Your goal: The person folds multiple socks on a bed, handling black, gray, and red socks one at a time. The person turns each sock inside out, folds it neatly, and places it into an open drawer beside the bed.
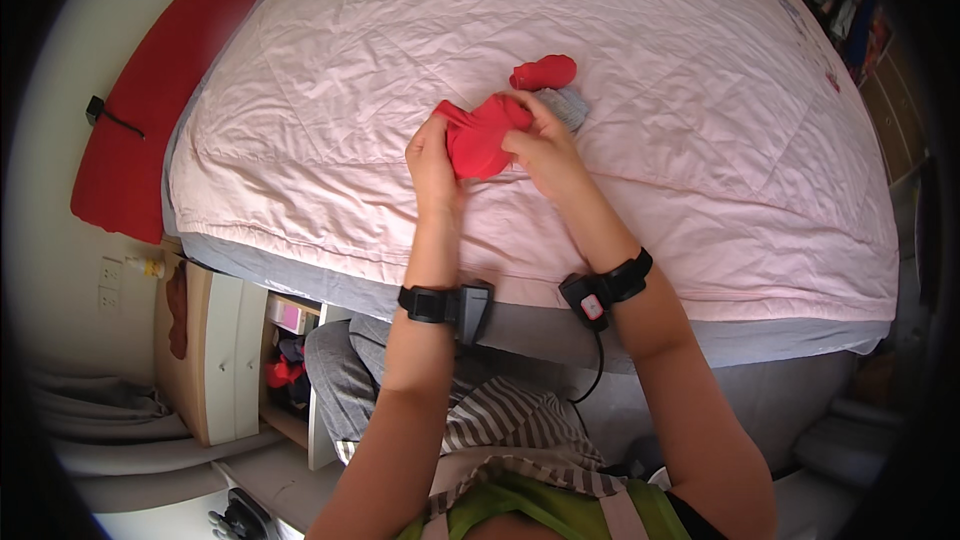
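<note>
My left hand (433,163) grips the left side of a red cloth piece (480,146), perhaps a sock, just above the bed. On its other side my right hand (551,154) pinches the same cloth, thumb in front, some fingers hidden behind. The cloth is bunched and stretched between both hands. Just beyond my right hand lies a small rolled red cloth bundle (545,73) on the pink quilt (360,90). A grey ribbed knit bundle (564,108) rests below it, partly covered by my right hand.
At the lower left, an open drawer (322,390) holds dark and red cloth items beside a wooden bedside cabinet (232,360). A red padded headboard (142,127) borders the bed on the left. Black devices (474,313) are strapped to both forearms, with a cable hanging from the right one.
</note>
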A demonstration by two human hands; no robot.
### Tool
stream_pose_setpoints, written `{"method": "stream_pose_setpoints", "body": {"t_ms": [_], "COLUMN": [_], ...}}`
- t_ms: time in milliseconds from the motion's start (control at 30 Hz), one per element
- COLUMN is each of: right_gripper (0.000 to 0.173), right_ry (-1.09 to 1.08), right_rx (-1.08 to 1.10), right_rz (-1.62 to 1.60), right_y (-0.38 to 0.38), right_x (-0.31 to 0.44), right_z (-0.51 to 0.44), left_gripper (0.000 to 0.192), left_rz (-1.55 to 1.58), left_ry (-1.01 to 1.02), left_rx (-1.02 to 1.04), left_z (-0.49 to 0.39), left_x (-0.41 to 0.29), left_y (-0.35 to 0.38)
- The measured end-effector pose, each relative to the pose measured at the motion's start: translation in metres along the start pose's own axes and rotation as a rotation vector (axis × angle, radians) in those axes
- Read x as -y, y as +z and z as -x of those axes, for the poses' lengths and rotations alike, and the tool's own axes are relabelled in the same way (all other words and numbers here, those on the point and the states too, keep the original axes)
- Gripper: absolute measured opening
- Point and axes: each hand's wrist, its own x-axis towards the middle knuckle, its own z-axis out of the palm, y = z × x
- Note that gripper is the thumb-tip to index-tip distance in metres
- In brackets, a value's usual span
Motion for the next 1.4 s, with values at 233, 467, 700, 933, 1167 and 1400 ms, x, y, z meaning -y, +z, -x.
{"method": "stream_pose_setpoints", "body": {"t_ms": [233,467,700,933,1167,1400], "right_gripper": [0.05,0.057,0.046,0.025,0.026,0.018], "right_ry": [0.181,-0.173,-0.778,-0.405,0.413,0.352], "right_rx": [0.297,0.093,0.091,-0.188,-0.208,0.349], "right_rz": [0.06,0.405,1.206,0.884,-0.198,-0.234], "right_y": [-0.001,0.002,0.002,-0.016,-0.024,-0.038], "right_x": [-0.004,-0.011,-0.004,-0.013,-0.021,-0.028], "right_z": [0.005,-0.002,-0.009,-0.005,-0.007,-0.012], "left_gripper": [0.027,0.032,0.03,0.022,0.024,0.029], "left_rz": [0.133,0.147,-0.241,-0.481,0.103,-0.119], "left_ry": [-0.51,-0.042,0.175,0.476,-0.385,-0.501], "left_rx": [0.287,0.096,0.035,0.178,0.361,0.781], "left_z": [0.002,0.021,0.014,0.019,0.02,0.026], "left_x": [0.015,0.023,0.024,0.026,0.009,0.002], "left_y": [-0.012,0.002,-0.01,-0.011,-0.014,-0.024]}}
